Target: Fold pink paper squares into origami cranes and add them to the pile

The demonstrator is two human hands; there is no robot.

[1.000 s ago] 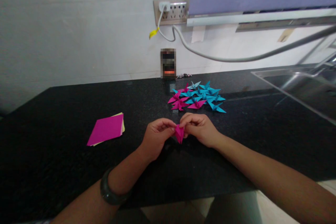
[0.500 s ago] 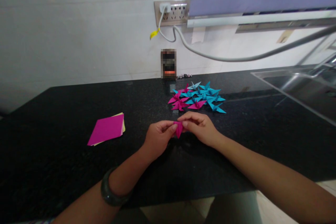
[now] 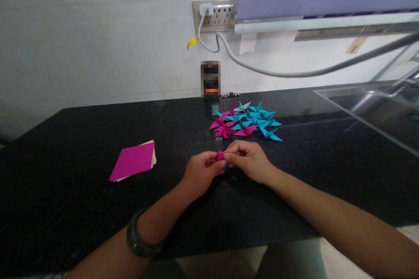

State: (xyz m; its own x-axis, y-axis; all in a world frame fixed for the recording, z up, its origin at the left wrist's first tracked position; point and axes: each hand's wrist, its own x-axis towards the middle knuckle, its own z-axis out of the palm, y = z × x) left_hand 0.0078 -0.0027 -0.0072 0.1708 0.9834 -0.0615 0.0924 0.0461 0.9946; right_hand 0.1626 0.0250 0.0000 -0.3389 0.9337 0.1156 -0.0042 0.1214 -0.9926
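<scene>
Between my two hands is a small piece of folded magenta paper (image 3: pixel 220 155), held just above the dark counter. My left hand (image 3: pixel 203 173) pinches it from the left, the thumb lying across its lower part. From the right, my right hand (image 3: pixel 249 160) grips its edge between thumb and fingers. Much of the paper is hidden behind the fingertips. Just beyond my hands sits a cluster of folded paper cranes, with magenta cranes (image 3: pixel 224 130) on the left and blue cranes (image 3: pixel 258 117) on the right. One pale blue crane (image 3: pixel 242 107) lies at the back.
A stack of square paper (image 3: pixel 132 161), magenta on top, lies on the black counter (image 3: pixel 81 209) to the left. A pixelated upright object (image 3: pixel 211 79) leans against the wall. A sink (image 3: pixel 386 113) is at the right; a grey cable (image 3: pixel 278 73) runs from the wall socket (image 3: pixel 214 16).
The pointed magenta flap that hung down between my hands is no longer visible. My left thumb has moved right across the paper, and less of it shows now.
</scene>
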